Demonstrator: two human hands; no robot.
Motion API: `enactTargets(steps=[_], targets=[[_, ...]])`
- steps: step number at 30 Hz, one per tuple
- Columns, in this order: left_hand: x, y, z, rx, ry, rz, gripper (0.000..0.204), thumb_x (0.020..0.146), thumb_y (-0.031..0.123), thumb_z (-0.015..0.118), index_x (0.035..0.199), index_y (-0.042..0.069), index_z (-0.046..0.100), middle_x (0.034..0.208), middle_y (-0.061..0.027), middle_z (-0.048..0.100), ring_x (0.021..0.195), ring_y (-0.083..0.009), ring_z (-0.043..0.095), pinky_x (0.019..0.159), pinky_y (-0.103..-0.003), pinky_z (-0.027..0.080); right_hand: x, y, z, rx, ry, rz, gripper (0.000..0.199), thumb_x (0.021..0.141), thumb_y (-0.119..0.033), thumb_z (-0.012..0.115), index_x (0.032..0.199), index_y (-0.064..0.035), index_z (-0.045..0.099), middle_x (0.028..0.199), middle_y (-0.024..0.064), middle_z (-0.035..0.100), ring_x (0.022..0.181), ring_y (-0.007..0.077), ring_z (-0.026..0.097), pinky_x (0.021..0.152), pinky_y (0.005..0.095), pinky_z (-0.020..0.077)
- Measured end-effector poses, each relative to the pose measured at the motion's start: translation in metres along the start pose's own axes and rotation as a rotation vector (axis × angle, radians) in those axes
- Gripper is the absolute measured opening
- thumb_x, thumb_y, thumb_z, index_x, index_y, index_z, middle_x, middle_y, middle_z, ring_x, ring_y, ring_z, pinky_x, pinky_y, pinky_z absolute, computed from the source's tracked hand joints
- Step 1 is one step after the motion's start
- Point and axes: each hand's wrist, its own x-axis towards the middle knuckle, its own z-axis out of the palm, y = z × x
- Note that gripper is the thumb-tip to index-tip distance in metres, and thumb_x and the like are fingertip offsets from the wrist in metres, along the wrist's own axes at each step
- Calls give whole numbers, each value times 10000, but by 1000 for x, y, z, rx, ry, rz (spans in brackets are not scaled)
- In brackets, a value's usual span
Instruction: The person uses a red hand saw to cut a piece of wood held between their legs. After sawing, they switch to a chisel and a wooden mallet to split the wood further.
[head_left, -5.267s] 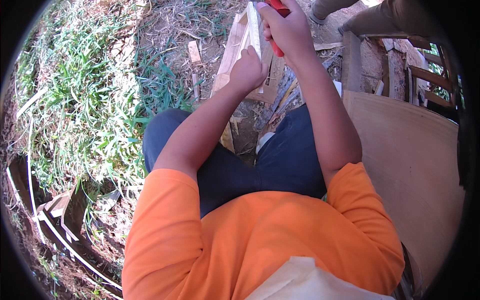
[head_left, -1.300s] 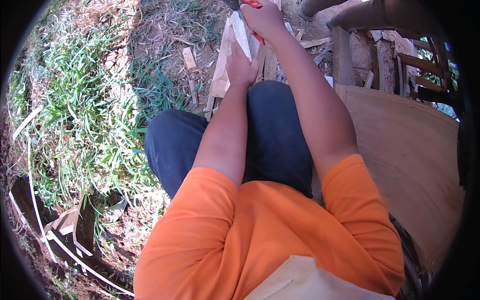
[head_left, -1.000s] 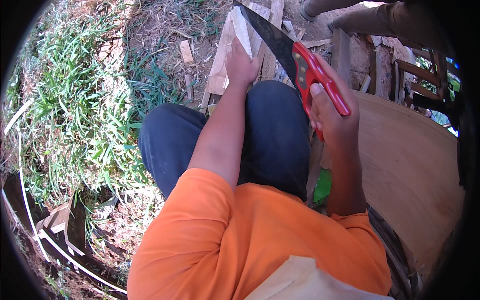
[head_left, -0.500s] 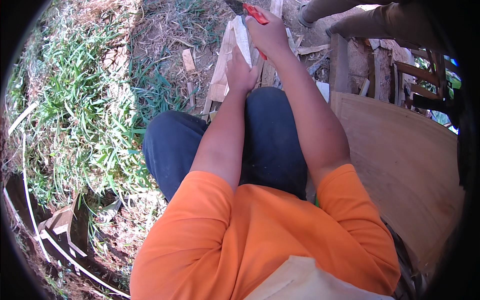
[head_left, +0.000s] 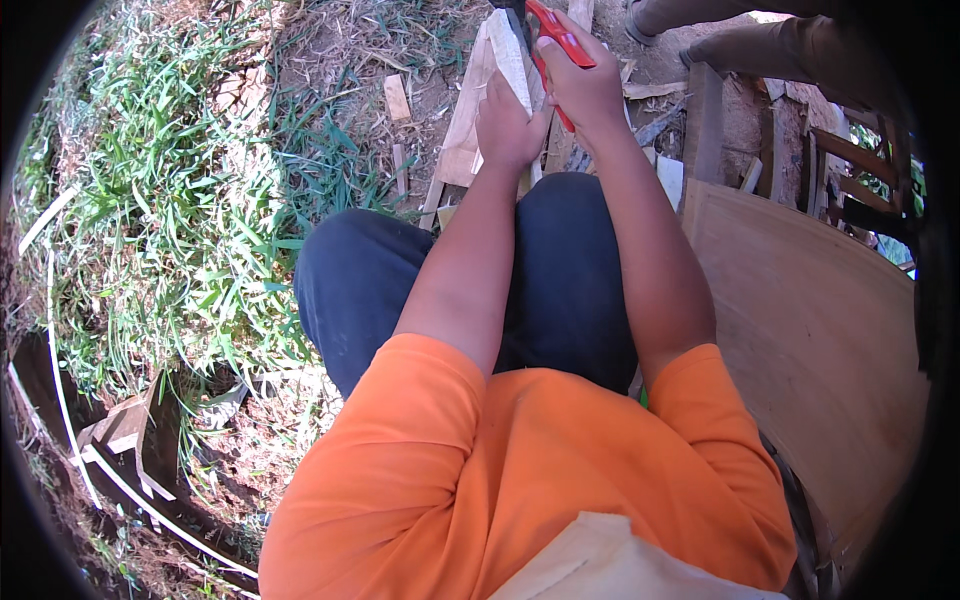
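My right hand [head_left: 588, 92] is closed round the red handle of a handsaw [head_left: 563, 38]. Its dark blade runs out past the top edge, so most of it is hidden. Just left of it, my left hand [head_left: 510, 128] grips a pale, narrow strip of wood [head_left: 512, 58] from its near end. The strip lies over a wider flat board [head_left: 464, 135] on the ground, beyond my knees. Where the blade meets the wood, if it does, I cannot tell.
A large curved wooden panel [head_left: 800, 330] stands close at my right. Upright timbers [head_left: 705, 125] and slatted wood rise behind it. Another person's legs [head_left: 760, 45] are at the far right. Grass [head_left: 190, 220] and wood offcuts [head_left: 397, 98] lie to the left.
The whole view has shifted, with both hands now further right in the picture. My right hand and the handsaw have drawn slightly away from my left hand. Both grips stay closed.
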Motion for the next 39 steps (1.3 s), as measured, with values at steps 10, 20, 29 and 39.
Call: enactTargets(steps=[10,20,29,39], targets=[[-8,2,-4,-201,-55,-23,989,811,379,668,1587,-41,221,1533,-279,427,1294,-475,498,1095,-519,415,-80,-20,-21,-198,7,-77,543,989,-170,675,1500,-52,536,1199,85,699,951,126,661,861,268,527],[-5,-10,3,-113,-14,49,976,772,237,642,1573,-96,195,1418,-304,509,1168,-469,541,1043,-534,427,-144,-131,-84,-119,-83,250,528,978,-66,655,1475,43,511,1217,175,700,1065,162,672,957,294,511],[-1,16,-1,45,-58,5,966,789,231,652,1569,-99,190,1443,-312,493,1185,-470,545,1048,-550,419,65,18,10,131,19,194,361,972,-36,605,1325,22,657,1182,86,739,1100,144,676,955,266,512],[-2,-7,-1,-110,-44,-11,985,780,254,652,1584,-75,188,1429,-311,507,1209,-473,542,1046,-539,433,-82,-56,-49,-65,-44,188,541,978,-158,680,1493,-62,544,1093,86,690,777,83,586,646,236,476]])
